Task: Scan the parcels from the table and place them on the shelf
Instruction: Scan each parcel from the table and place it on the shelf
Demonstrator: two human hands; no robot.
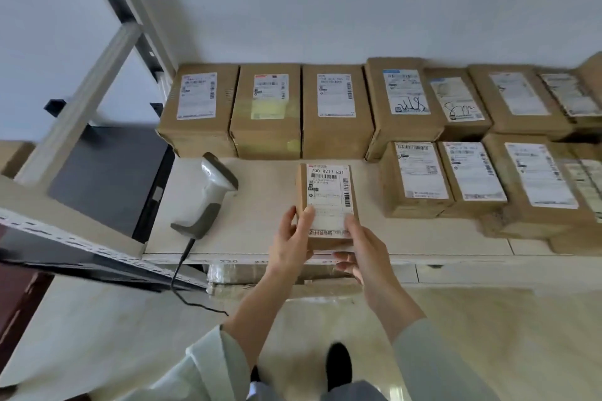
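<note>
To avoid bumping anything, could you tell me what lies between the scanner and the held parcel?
Only bare shelf surface lies between scanner and parcel, in the head view.

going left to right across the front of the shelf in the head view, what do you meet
Black panel → barcode scanner → small parcel held by the left hand and right hand → front-row parcels on the shelf.

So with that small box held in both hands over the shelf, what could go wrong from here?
The small brown cardboard parcel is held only at its near end by the left hand and right hand, so it might tip. Slid leftward, it could knock the grey handheld scanner. The black scanner cable hangs off the shelf edge and could snag.
</note>
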